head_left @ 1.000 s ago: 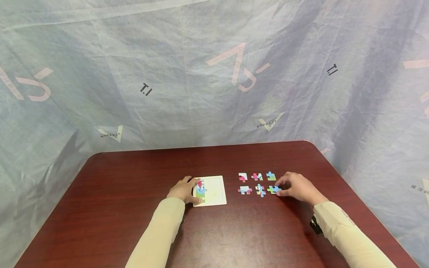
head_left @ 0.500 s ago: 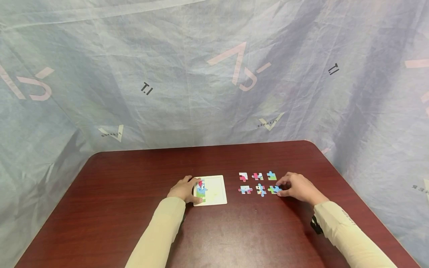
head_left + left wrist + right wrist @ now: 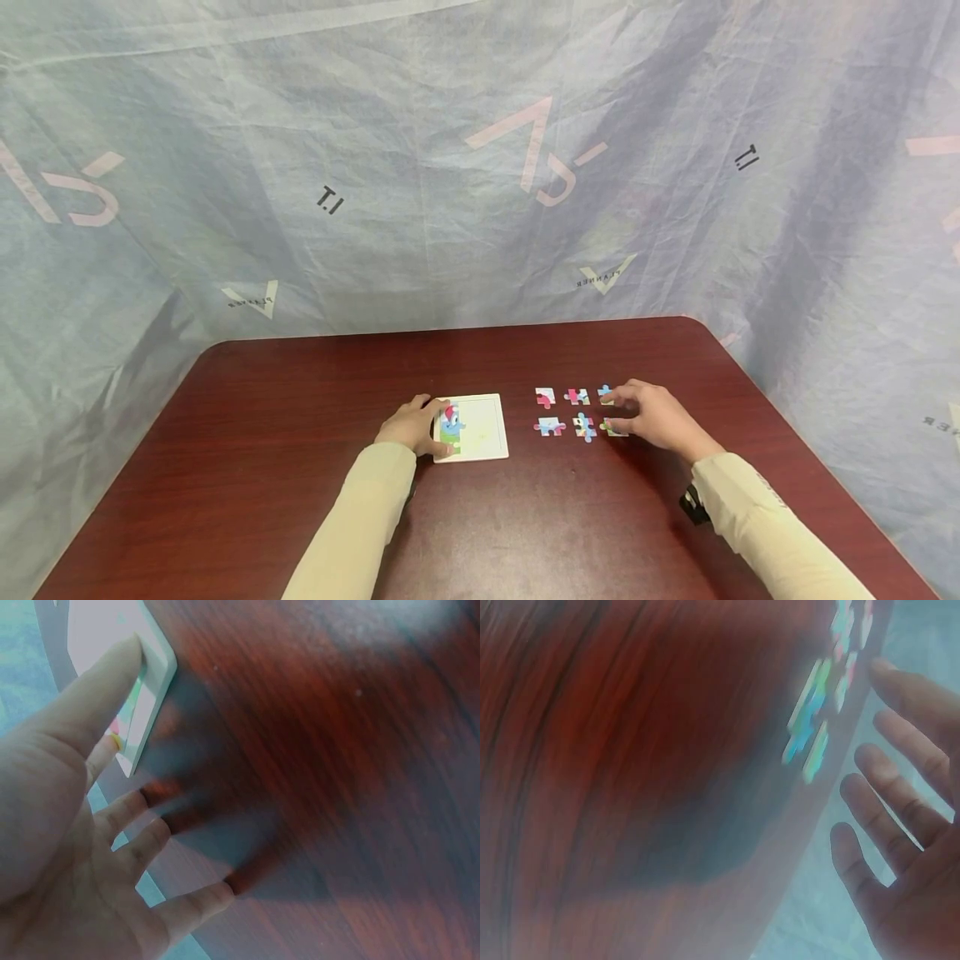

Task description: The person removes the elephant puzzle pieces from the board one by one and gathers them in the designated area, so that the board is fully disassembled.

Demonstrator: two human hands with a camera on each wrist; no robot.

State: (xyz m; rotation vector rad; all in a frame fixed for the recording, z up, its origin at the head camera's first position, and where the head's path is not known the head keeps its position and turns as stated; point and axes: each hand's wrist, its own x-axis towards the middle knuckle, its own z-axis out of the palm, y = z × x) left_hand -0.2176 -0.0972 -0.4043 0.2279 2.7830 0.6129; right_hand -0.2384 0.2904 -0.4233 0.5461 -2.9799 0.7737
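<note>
My left hand [image 3: 407,427] rests at the left edge of a white puzzle board [image 3: 486,429]. Its thumb [image 3: 105,686] lies on the board's frame, and the other fingers spread beside it over the table. Joined jigsaw pieces [image 3: 450,423] with a blue and red picture fill the board's left side. My right hand [image 3: 660,419] hovers with fingers apart over the right end of the loose pieces, holding nothing. Below it lies a green and blue jigsaw piece [image 3: 810,709], partly covered in the head view. Another blue and green piece [image 3: 604,391] shows just beyond the fingertips.
Several loose jigsaw pieces lie in two rows right of the board, including a pink and white one [image 3: 545,397] and a light blue one [image 3: 550,427]. The dark red table [image 3: 495,525] backs onto a grey cloth curtain [image 3: 420,167].
My right hand has left the green and blue piece at the near right and shifted a little left, over the pieces. The left hand stays on the board.
</note>
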